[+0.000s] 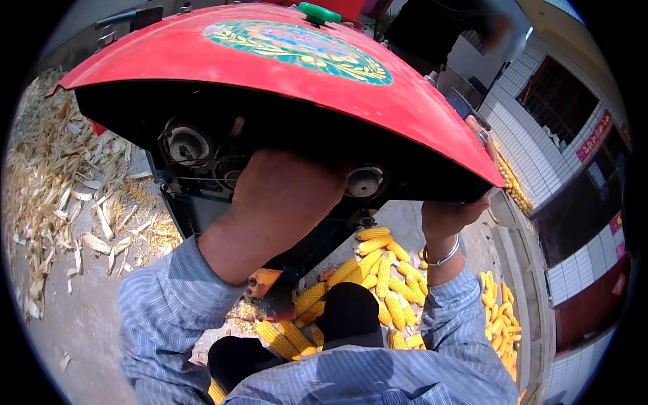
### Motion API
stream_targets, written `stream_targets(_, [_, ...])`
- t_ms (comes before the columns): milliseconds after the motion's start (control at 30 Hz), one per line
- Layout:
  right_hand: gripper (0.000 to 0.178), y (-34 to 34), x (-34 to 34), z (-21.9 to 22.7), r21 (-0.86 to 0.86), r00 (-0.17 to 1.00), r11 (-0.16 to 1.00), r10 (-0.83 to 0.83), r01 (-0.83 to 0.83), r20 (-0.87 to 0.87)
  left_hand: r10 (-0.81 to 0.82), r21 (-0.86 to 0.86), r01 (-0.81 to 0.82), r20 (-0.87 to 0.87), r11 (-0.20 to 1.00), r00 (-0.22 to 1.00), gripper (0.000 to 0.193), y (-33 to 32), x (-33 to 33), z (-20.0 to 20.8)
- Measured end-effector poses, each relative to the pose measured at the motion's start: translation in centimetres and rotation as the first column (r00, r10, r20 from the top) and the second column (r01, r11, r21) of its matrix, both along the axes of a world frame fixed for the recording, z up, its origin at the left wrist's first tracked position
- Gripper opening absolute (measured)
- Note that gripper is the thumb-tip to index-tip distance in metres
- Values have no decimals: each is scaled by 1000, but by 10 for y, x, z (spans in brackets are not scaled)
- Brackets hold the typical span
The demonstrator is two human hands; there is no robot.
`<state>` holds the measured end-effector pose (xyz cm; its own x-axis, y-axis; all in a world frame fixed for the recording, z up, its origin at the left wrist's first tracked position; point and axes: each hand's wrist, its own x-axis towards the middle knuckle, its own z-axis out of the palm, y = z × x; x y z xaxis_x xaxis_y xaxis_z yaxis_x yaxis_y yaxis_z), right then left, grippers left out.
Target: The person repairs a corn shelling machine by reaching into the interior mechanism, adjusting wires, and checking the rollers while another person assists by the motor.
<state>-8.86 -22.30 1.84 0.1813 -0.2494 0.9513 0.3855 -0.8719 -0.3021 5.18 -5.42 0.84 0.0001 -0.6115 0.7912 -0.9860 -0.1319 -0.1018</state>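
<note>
A red curved machine cover (418,115) with a round green and blue decal spans the upper view. Beneath it, in the dark, sit a metal pulley (187,145) on the left and another round metal pulley (364,181) on the right. My left hand (290,182) reaches under the cover between these pulleys; its fingers are lost in shadow, so what they touch is hidden. At the cover's lower right corner my right hand (451,217) is closed round the edge, with fingers showing along the outer side. A metal bangle (445,253) circles that wrist.
Yellow corn cobs (388,277) lie on the ground around my dark-clad legs, and more cobs (501,324) at the right. Dry husks (74,175) pile up at the left beside loose kernels (164,236). A person in dark clothes (432,30) stands beyond the machine. A tiled wall (540,128) rises right.
</note>
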Motion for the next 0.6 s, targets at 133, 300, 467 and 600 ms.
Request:
stream_targets(133, [74, 2, -6, 3, -83, 997, 995, -62, 58, -48, 33, 190, -44, 61, 981, 998, 18, 17, 3, 4])
stream_targets(300, [75, -9, -19, 12, -78, 908, 910, 412, -407, 74, 71, 252, -18, -202, 968, 977, 25, 33, -16, 1])
stream_targets(467, [68, -28, -20, 36, -198, 967, 973, -70, 120, 245, 154, 322, -73, -233, 944, 960, 27, 48, -20, 10])
stream_targets(600, [52, -21, -37, 42, -183, 986, 971, -164, 154, -41, 151, 242, -139, -34, 960, 988, 40, 43, -16, 3])
